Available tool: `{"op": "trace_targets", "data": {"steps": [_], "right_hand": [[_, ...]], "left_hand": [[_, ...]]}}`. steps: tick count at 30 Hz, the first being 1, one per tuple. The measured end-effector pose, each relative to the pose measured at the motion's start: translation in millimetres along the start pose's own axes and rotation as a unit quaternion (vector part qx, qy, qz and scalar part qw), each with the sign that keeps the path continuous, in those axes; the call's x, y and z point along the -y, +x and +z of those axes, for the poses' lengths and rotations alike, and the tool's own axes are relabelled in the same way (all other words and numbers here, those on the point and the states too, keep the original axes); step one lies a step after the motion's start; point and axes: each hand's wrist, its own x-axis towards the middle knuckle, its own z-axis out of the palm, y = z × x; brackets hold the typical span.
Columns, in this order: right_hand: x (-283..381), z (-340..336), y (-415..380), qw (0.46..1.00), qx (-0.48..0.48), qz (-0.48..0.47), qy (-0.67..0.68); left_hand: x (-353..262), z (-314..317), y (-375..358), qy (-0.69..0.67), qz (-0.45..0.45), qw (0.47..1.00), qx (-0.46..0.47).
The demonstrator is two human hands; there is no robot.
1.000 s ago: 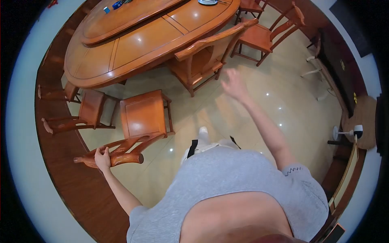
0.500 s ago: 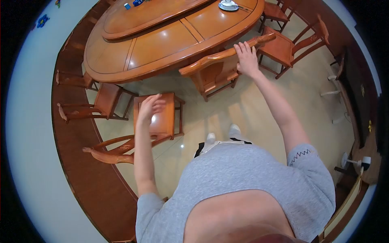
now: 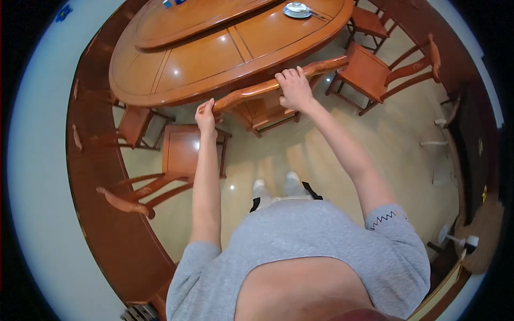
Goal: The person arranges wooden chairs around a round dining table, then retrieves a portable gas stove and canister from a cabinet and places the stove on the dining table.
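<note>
A wooden chair (image 3: pixel 249 93) stands with its back toward me, tucked partly under a large oval wooden table (image 3: pixel 201 67). My left hand (image 3: pixel 205 115) is closed around the left end of the chair's curved top rail. Farther along the same rail, my right hand (image 3: pixel 294 88) lies over the top with its fingers curled down on the far side. The chair's seat is mostly hidden behind its back and under my right hand.
Left of me is another wooden chair (image 3: pixel 184 150), with one more (image 3: pixel 136 124) beyond it. To the right stands a chair (image 3: pixel 369 67). The table carries a raised round turntable (image 3: pixel 187 27) and a plate with a spoon (image 3: pixel 297 10). A white fan-like object (image 3: pixel 455 239) is at the lower right.
My left hand has moved up and right from the air over the left chair and taken hold of the rail's left end. My right hand remains on the rail.
</note>
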Motion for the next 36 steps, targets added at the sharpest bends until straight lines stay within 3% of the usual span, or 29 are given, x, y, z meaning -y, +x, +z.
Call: {"op": "trace_targets", "data": {"steps": [3,6,8,10,12,16,18,21,24,25,28,31,36], "right_hand": [[-23,-3,8,0.995,0.028,-0.098,0.012],[-65,-9,29,0.977,0.128,-0.145,0.090],[-100,-18,37,0.975,0.203,-0.092,-0.014],[-140,-21,17,0.986,0.161,-0.027,0.023],[-161,-18,-3,0.983,0.173,-0.007,-0.056],[-148,-17,-64,0.986,0.149,-0.021,-0.073],[-145,-25,-93,0.974,0.212,-0.022,-0.073],[-144,-31,-135,0.953,0.300,-0.024,-0.044],[-134,-43,-175,0.944,0.328,-0.035,0.008],[-128,-44,-182,0.924,0.383,-0.010,-0.015],[-120,-33,-230,0.932,0.362,0.009,-0.006],[-101,-24,-282,0.923,0.382,0.039,-0.014],[-52,-29,-379,0.923,0.378,0.067,0.017]], "left_hand": [[1,0,2,-0.010,-0.016,1.000,-0.001],[-4,1,-4,-0.022,-0.023,0.999,-0.003],[-8,3,-11,-0.019,-0.037,0.999,0.004],[6,-6,-15,-0.039,-0.037,0.999,0.011],[13,-8,-32,-0.058,-0.027,0.998,0.015],[36,-19,-95,-0.044,-0.033,0.998,0.001],[55,-26,-124,-0.067,-0.003,0.998,-0.007],[83,-38,-171,-0.081,-0.028,0.996,-0.027],[98,-42,-216,-0.113,-0.048,0.991,-0.058],[101,-45,-230,-0.134,-0.079,0.984,-0.083],[128,-56,-261,-0.149,-0.107,0.970,-0.158],[162,-79,-282,-0.319,-0.159,0.918,-0.175],[176,-122,-351,-0.310,-0.208,0.904,-0.207]]}}
